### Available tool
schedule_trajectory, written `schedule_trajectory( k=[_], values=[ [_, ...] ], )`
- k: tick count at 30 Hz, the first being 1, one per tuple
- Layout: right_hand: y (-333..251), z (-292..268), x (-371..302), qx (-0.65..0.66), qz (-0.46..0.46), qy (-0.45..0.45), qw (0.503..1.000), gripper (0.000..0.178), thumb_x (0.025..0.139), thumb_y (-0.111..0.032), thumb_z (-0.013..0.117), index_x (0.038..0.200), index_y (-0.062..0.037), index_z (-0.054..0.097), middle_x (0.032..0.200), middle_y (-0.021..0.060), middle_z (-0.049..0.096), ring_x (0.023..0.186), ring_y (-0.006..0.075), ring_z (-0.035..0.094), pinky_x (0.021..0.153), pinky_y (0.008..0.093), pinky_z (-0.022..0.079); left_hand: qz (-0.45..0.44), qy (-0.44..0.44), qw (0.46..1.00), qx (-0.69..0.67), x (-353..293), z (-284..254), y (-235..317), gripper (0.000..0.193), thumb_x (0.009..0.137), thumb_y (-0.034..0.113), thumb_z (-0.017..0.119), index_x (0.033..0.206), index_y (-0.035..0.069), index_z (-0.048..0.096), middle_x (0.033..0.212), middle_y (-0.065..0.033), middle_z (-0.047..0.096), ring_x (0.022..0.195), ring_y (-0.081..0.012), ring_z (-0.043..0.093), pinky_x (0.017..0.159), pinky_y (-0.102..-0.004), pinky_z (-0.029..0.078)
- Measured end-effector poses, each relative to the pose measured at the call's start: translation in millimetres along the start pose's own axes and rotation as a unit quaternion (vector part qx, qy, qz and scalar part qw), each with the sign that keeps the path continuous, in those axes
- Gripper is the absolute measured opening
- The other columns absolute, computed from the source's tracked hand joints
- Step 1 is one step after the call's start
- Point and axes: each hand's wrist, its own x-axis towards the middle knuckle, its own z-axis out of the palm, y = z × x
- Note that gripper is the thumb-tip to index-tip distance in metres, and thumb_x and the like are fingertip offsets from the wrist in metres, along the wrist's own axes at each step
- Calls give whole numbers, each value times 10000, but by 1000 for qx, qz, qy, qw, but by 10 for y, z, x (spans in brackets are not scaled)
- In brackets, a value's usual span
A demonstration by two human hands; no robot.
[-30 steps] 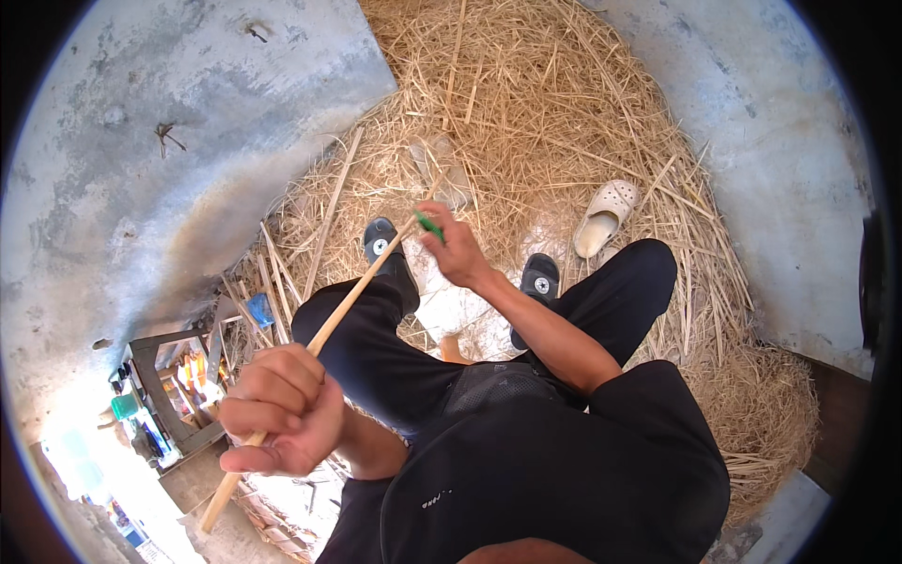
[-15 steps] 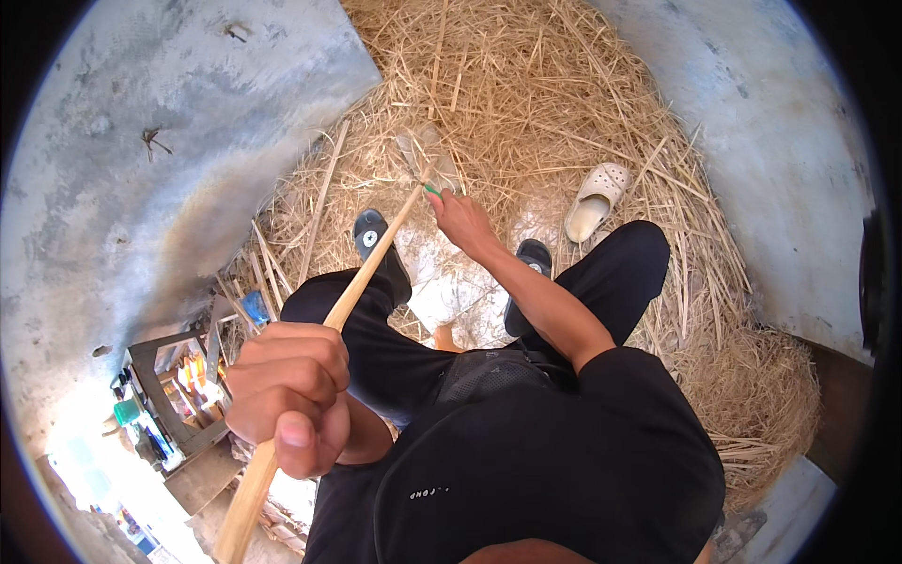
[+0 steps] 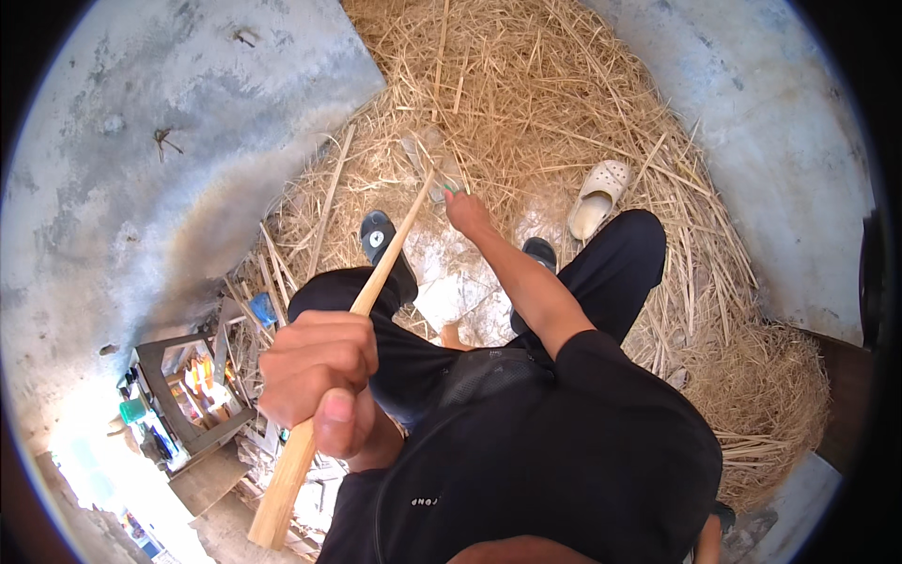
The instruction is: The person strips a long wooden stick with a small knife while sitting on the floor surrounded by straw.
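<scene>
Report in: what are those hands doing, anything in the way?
Left hand closed round a pale stick. Right hand near its far tip, holding a green object, mostly hidden. Straw-like strips scattered below, none seen blocking the stick.

Bright overall. Strongest light lower left, blown out to white, detail lost there. Left wall (image 3: 216,122) catches a pale glow, dim toward its lower part. Straw (image 3: 536,85) evenly lit, soft shadows. Floor (image 3: 451,301) glares near-white. Shirt (image 3: 554,451) very dark, folds mostly lost. Left hand (image 3: 319,371), stick (image 3: 287,479) fairly clear; right hand (image 3: 467,216) softer. Fisheye bends edges; black corners, bluish rim fringe.
</scene>
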Motion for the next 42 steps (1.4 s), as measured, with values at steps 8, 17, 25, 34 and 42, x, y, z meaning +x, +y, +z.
schedule_trajectory(
  k=[8, 17, 25, 34, 42],
  values=[
    [275, 149, 108, 51, -14, 30, 998, 638, 982, -488, 294, 957, 46, 641, 930, 334, 622, 937, 484, 593, 823, 547, 466, -22, 0, 1000, -16, 153, -165, -44, 381, 845, 104, 444, 512, 92, 258, 387, 15, 273, 276, -88, 258, 261, -248, 244],
    [-11, 45, -15, 325, -16, -72, 943, 544, 978, -517, 315, 847, -29, 518, 589, 131, 529, 442, 283, 478, 476, 408, 405, -57, 42, 997, -7, 239, -315, -77, 382, 844, 153, 440, 511, 141, 252, 383, 40, 228, 300, -70, 189, 306, -236, 191],
    [-622, -732, -1119, 193, -235, 32, 952, 286, 965, -285, 454, 860, -25, 511, 549, 216, 538, 538, 439, 544, 529, 499, 425, -20, 14, 1000, 4, 234, -255, -108, 358, 831, 115, 436, 518, 98, 263, 386, 9, 276, 289, -90, 269, 281, -250, 255],
    [-682, -581, -885, 81, -255, 109, 957, 288, 961, -292, 475, 859, -29, 530, 541, 218, 562, 521, 410, 588, 490, 507, 466, -33, 29, 999, -25, 261, -340, -114, 358, 844, 110, 420, 521, 108, 266, 390, 14, 261, 292, -83, 231, 286, -249, 220],
    [25, -153, -419, 17, -100, 47, 994, 426, 975, -401, 388, 989, -26, 588, 640, 273, 601, 633, 466, 606, 583, 545, 473, -56, 26, 998, -14, 236, -128, -80, 339, 844, 123, 410, 536, 130, 268, 394, 22, 250, 312, -71, 206, 299, -243, 188]
  ],
)
